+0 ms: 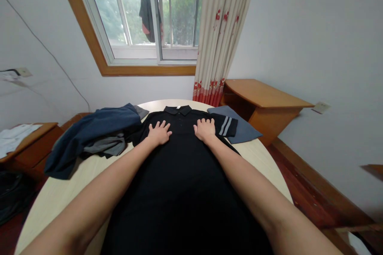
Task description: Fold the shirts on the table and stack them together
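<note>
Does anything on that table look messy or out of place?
The pile of clothes on the left side of the table looks messy: it lies in a rumpled heap, while the black shirt under the left hand and right hand is spread flat. I see nothing spilled or damaged.

Held the left arm point(115, 181) and right arm point(248, 181) outstretched, bare and slanting inward. Rested the left hand point(160, 133) palm down with fingers point(163, 124) spread wide, the right hand point(205, 129) apart from it, also palm down, fingers closer together.
</note>
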